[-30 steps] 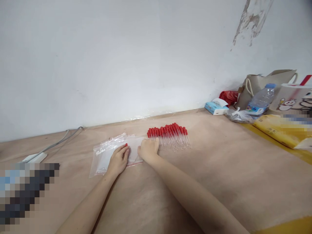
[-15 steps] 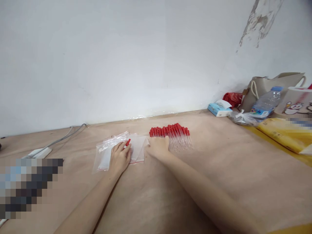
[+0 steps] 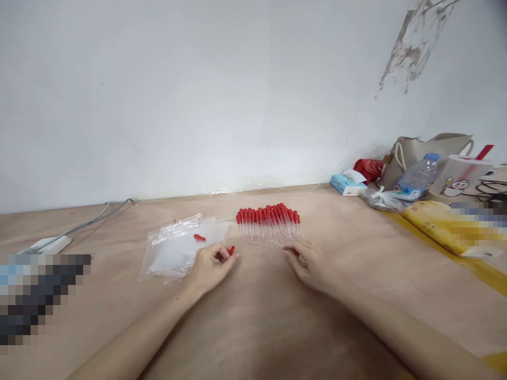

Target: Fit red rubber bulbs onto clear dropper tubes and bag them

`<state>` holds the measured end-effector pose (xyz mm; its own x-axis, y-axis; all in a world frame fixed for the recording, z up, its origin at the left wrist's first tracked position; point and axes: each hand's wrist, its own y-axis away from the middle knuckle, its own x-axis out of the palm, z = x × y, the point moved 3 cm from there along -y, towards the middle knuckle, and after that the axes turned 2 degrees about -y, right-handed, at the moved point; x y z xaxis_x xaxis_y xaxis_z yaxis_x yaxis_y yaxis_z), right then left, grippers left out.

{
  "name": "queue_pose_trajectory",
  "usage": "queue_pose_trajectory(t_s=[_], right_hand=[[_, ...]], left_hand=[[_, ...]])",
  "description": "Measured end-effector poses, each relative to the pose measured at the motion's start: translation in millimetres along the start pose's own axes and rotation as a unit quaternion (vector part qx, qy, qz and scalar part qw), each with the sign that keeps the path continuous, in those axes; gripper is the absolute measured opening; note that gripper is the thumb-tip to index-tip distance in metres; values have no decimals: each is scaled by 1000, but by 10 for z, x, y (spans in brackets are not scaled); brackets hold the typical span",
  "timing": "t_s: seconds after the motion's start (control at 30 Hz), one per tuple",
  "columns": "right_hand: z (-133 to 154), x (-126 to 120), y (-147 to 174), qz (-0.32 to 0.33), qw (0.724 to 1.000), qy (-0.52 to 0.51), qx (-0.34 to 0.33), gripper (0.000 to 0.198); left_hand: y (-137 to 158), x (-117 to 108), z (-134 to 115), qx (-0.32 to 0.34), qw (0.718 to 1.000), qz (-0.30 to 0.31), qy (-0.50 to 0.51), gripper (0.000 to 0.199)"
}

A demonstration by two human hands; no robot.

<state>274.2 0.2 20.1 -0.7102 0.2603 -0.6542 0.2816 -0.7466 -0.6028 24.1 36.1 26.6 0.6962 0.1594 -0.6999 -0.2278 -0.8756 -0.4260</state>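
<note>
2 hands (image 3: 209,267) (image 3: 312,264) face inward, left pinching a red bulb (image 3: 232,250), right curled (hold unclear).

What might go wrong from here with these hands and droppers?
The loose red bulb lies on the plastic bags; a tug on them might roll it off. The right hand is close to the red-topped droppers and could nudge some askew. The second red bulb, in the left hand, might slip.

I seem to be in a makeshift workroom: droppers (image 3: 268,214) lie mid-frame on my brown work surface (image 3: 253,322), the wall (image 3: 178,105) peels at upper right, and a water bottle (image 3: 420,173), tissue pack (image 3: 347,184) and drink cup (image 3: 461,177) crowd the right side.
</note>
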Motion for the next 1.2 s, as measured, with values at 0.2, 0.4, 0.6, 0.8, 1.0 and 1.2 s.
queue_pose_trajectory(t_s=[0.2, 0.4, 0.6, 0.8, 1.0, 1.2], right_hand=[[123, 84, 123, -3, 1000, -11, 5, 10], [167, 145, 165, 33, 999, -12, -19, 11], [203, 168, 150, 48, 998, -12, -34, 15], [211, 186, 162, 83, 996, -17, -35, 17], [148, 132, 148, 125, 989, -3, -80, 20], [169, 120, 122, 104, 989, 53, -96, 20]], left_hand=[[185, 375, -302, -15, 989, 60, 134, 14], [242, 465, -249, -27, 986, 115, 122, 20], [261, 443, -288, 5, 987, 106, 120, 19], [266, 368, -344, 74, 989, 78, 106, 16], [297, 315, -476, 149, 977, 129, 86, 17], [320, 350, -469, 170, 973, 152, 45, 16]])
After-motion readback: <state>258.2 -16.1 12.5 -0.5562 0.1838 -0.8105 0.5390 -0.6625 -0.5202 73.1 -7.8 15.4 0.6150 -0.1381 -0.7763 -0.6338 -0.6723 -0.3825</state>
